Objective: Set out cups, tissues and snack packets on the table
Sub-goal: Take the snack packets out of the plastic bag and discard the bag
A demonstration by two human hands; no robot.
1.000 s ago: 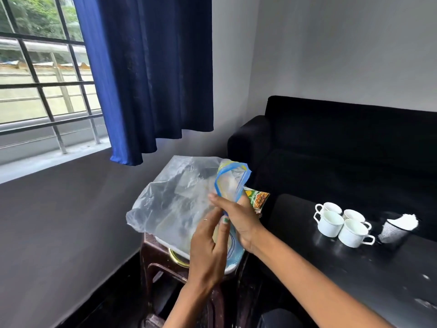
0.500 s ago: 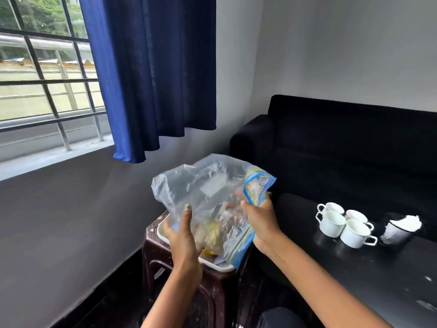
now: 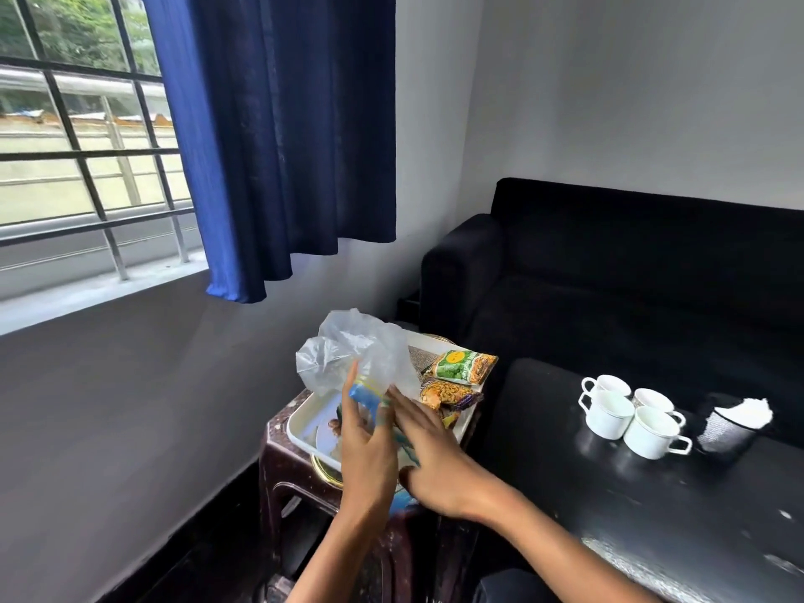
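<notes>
My left hand (image 3: 365,450) grips a crumpled clear plastic bag (image 3: 356,354) by its blue zip strip, above a white tray (image 3: 304,422). My right hand (image 3: 435,454) lies beside it with fingers stretched out straight, touching the bag's lower part. A green snack packet (image 3: 461,367) and an orange one (image 3: 450,396) lie on the tray's far right side. On the black table (image 3: 652,507) at right stand several white cups (image 3: 626,417) in a cluster, with a black mesh holder of white tissues (image 3: 735,424) next to them.
The tray rests on a dark brown stool (image 3: 278,459) between the grey wall and the table. A black sofa (image 3: 609,272) stands behind the table. A blue curtain (image 3: 283,145) hangs over a barred window (image 3: 78,158) at left.
The bag has come down from chest height toward the tray and now looks emptied and crumpled. Two snack packets now show lying on the tray. My right hand has opened its fingers.
</notes>
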